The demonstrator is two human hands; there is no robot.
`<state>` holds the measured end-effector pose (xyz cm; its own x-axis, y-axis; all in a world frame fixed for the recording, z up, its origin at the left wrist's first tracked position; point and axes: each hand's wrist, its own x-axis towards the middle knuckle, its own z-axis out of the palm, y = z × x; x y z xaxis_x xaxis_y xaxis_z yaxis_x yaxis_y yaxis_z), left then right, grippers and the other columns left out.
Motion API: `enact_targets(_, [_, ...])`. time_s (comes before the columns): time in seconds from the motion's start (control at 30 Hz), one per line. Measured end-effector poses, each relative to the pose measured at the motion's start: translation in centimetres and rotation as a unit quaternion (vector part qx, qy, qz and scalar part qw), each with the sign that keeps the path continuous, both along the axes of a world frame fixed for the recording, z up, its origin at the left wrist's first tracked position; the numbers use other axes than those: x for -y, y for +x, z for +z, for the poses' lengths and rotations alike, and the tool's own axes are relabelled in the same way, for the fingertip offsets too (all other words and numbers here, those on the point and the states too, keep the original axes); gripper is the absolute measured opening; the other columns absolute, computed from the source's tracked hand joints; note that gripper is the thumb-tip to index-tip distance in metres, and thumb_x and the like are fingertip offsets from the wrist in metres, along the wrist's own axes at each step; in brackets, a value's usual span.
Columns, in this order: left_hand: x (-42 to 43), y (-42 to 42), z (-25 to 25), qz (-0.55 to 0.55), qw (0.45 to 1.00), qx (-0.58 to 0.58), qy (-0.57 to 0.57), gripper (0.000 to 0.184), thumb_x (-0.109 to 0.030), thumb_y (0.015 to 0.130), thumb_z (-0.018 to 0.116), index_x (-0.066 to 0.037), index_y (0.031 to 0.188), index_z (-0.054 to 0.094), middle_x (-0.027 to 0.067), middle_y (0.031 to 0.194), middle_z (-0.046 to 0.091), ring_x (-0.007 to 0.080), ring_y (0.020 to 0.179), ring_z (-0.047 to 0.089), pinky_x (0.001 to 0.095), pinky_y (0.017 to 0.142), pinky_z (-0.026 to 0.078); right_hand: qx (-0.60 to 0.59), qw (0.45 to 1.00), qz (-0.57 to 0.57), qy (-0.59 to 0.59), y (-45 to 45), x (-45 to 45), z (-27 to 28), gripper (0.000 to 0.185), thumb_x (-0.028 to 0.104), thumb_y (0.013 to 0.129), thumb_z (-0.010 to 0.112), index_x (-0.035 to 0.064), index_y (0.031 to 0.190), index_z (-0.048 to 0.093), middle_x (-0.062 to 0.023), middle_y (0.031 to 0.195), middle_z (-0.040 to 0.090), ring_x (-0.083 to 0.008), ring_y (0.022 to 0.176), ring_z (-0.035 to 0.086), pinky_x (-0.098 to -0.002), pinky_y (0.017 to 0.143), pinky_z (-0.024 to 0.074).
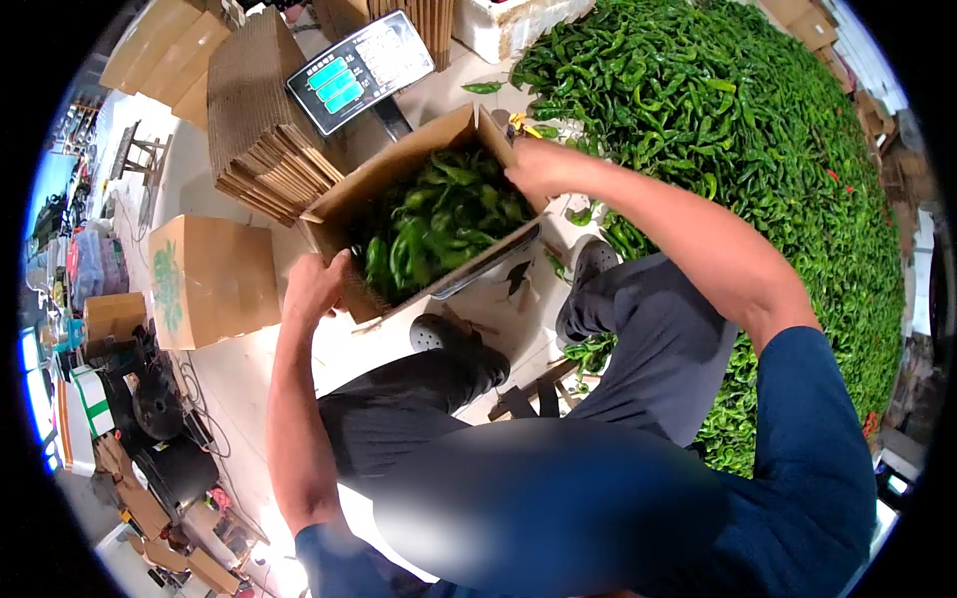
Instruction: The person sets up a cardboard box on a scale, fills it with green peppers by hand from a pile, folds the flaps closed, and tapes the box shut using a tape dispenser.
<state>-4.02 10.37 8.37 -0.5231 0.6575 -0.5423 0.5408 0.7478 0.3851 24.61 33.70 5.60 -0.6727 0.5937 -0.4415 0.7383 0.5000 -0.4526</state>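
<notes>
An open cardboard box (349,191) stands on a scale between my arms, with green peppers (434,224) inside it. My left hand (317,284) grips the box's near left end, fingers bent round the edge. At the opposite end, my right hand (538,171) is closed on the box's rim. Behind the box rises the scale's display (360,70), showing three lit green readouts. The scale's platform (486,267) shows under the box's near side.
A huge heap of green peppers (688,100) covers the right side. Folded cardboard boxes (261,120) stack up at back left, near a closed carton (214,281). A white foam box (508,25) stands at the back. Loose peppers lie near my shoes.
</notes>
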Motion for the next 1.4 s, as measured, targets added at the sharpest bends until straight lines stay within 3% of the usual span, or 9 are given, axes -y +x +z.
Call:
enact_targets(0.27, [1.1, -3.0, -3.7, -0.100, 0.977, -0.122, 0.141, 0.051, -0.034, 0.099, 0.053, 0.011, 0.075, 0.061, 0.0258, 0.063, 0.064, 0.0358, 0.053, 0.067, 0.0465, 0.060, 0.056, -0.045, 0.995, -0.012, 0.088, 0.0, 0.1, 0.7, 0.022, 0.008, 0.076, 0.057, -0.0119, 0.079, 0.066, -0.0330, 0.082, 0.067, -0.0445, 0.081, 0.070, -0.0507, 0.074, 0.0553])
enact_targets(0.47, [0.6, 1.1, 5.0, 0.067, 0.981, -0.026, 0.178, 0.040, -0.032, 0.097, 0.060, 0.003, 0.075, 0.057, 0.0069, 0.056, 0.055, 0.0163, 0.043, 0.054, 0.0341, 0.042, 0.044, -0.050, 0.991, 0.000, 0.126, 0.5, -0.3, 5.7, 0.030, 0.013, 0.086, 0.057, -0.0106, 0.103, 0.061, -0.0314, 0.094, 0.067, -0.0447, 0.089, 0.068, -0.0507, 0.081, 0.0545])
enact_targets(0.67, [-1.5, -0.9, -0.3, 0.044, 0.999, -0.012, 0.011, 0.053, -0.042, 0.097, 0.056, 0.008, 0.080, 0.066, 0.0139, 0.060, 0.066, 0.0218, 0.052, 0.068, 0.0358, 0.048, 0.055, 0.012, 0.999, -0.030, -0.022, -0.2, -1.1, 0.7, 0.028, 0.011, 0.081, 0.053, -0.0127, 0.086, 0.067, -0.0268, 0.079, 0.070, -0.0381, 0.072, 0.071, -0.0473, 0.068, 0.0569])
enact_targets(0.7, [-1.3, -0.9, -0.2, 0.032, 0.999, -0.009, 0.026, 0.051, -0.040, 0.096, 0.056, 0.008, 0.082, 0.066, 0.0147, 0.060, 0.066, 0.0221, 0.052, 0.068, 0.0361, 0.048, 0.055, -0.043, 0.995, -0.003, 0.085, 0.1, -0.7, 0.7, 0.026, 0.010, 0.080, 0.053, -0.0119, 0.080, 0.066, -0.0245, 0.072, 0.069, -0.0379, 0.065, 0.070, -0.0478, 0.063, 0.0562])
enact_targets(0.8, [-0.8, -0.8, -1.3, 0.046, 0.998, 0.013, 0.045, 0.048, -0.037, 0.095, 0.056, 0.008, 0.083, 0.066, 0.0149, 0.060, 0.066, 0.0214, 0.052, 0.068, 0.0356, 0.047, 0.055, -0.025, 0.998, -0.052, 0.009, 0.6, -0.1, 1.7, 0.025, 0.010, 0.079, 0.053, -0.0117, 0.080, 0.067, -0.0264, 0.077, 0.069, -0.0402, 0.071, 0.070, -0.0493, 0.067, 0.0556])
enact_targets(0.93, [-1.1, -1.4, -2.2, 0.024, 0.997, -0.046, 0.062, 0.042, -0.030, 0.092, 0.056, 0.010, 0.080, 0.064, 0.0232, 0.062, 0.065, 0.0313, 0.050, 0.066, 0.0425, 0.055, 0.056, -0.035, 0.994, -0.001, 0.099, 0.1, -0.5, 0.7, 0.025, 0.011, 0.079, 0.055, -0.0110, 0.084, 0.068, -0.0298, 0.089, 0.069, -0.0447, 0.086, 0.069, -0.0520, 0.077, 0.0543])
enact_targets(1.1, [0.4, -1.0, 0.5, 0.022, 0.980, -0.098, 0.173, 0.036, -0.026, 0.090, 0.058, 0.010, 0.084, 0.062, 0.0299, 0.081, 0.066, 0.0439, 0.077, 0.067, 0.0482, 0.073, 0.051, -0.062, 0.993, -0.011, 0.099, 0.9, 0.0, 4.8, 0.027, 0.011, 0.080, 0.054, -0.0106, 0.089, 0.068, -0.0321, 0.090, 0.068, -0.0465, 0.089, 0.069, -0.0534, 0.080, 0.0541])
enact_targets(1.3, [1.1, -3.6, -5.9, -0.021, 0.996, -0.068, 0.047, 0.047, -0.036, 0.097, 0.058, 0.010, 0.097, 0.067, 0.0251, 0.076, 0.069, 0.0375, 0.063, 0.069, 0.0439, 0.055, 0.057, -0.007, 0.998, 0.055, 0.033, 1.1, 0.4, -0.3, 0.045, 0.030, 0.092, 0.056, -0.0124, 0.102, 0.066, -0.0311, 0.092, 0.069, -0.0433, 0.091, 0.070, -0.0485, 0.083, 0.0552])
enact_targets(1.4, [0.1, -0.8, 0.2, 0.033, 0.997, -0.025, 0.062, 0.048, -0.040, 0.098, 0.061, 0.006, 0.106, 0.068, 0.0190, 0.074, 0.070, 0.0246, 0.056, 0.069, 0.0369, 0.053, 0.056, -0.110, 0.993, 0.030, 0.043, 1.8, -0.9, -0.1, 0.061, 0.048, 0.095, 0.059, -0.0109, 0.110, 0.065, -0.0291, 0.093, 0.070, -0.0380, 0.090, 0.072, -0.0480, 0.084, 0.0554])
